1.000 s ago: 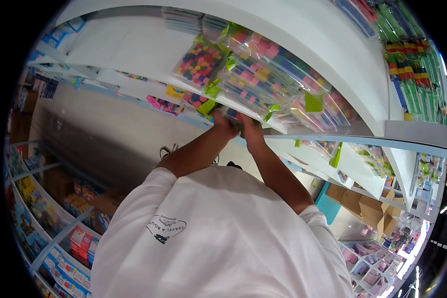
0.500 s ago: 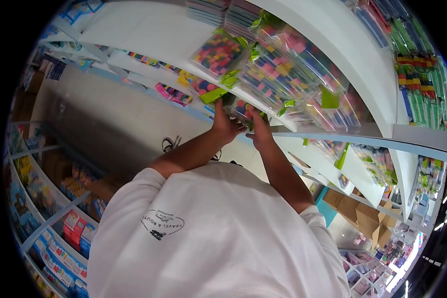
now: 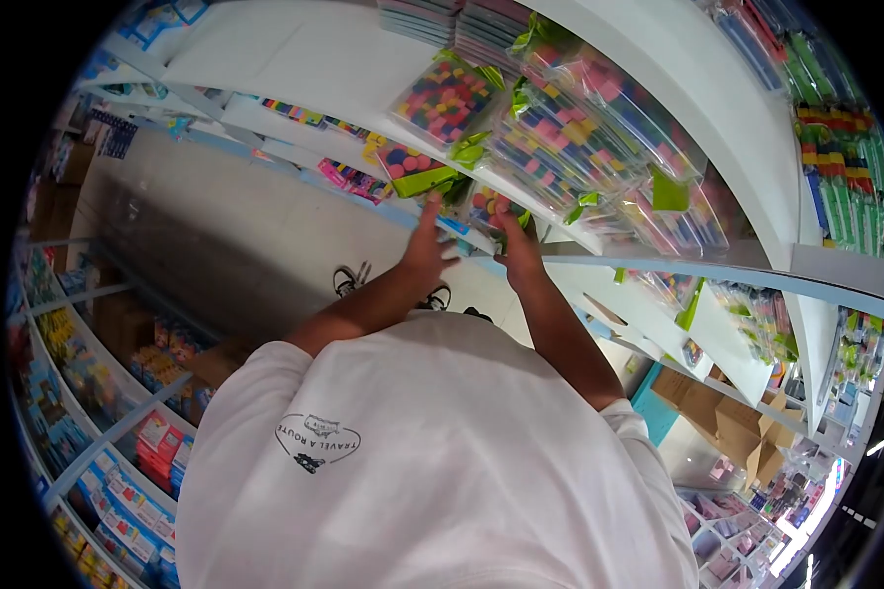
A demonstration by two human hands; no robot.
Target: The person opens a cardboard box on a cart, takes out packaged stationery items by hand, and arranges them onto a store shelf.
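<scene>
My left hand (image 3: 426, 259) is open, its fingers spread apart. Its upper fingertip reaches the lower edge of a clear packet of round coloured pieces (image 3: 403, 160) with a green label, on the shelf below the top one. Beside it, my right hand (image 3: 521, 257) grips a similar clear packet of coloured pieces (image 3: 487, 204), thumb on its face. The other fingers are partly hidden. Just above, a packet of small coloured cubes (image 3: 447, 98) lies on the upper white shelf, with several stacked packets of coloured cubes (image 3: 570, 137) to its right.
White shelving (image 3: 265, 49) curves across the top and right. Pink and blue packs (image 3: 354, 182) lie on a lower shelf. An opened cardboard box (image 3: 737, 422) stands at lower right. Shelves of boxed goods (image 3: 128, 501) line the left, across the pale floor (image 3: 206, 226).
My left hand has moved slightly left and its fingers have opened, apart from my right hand. The packet with round pieces by my left hand now lies flatter on the shelf.
</scene>
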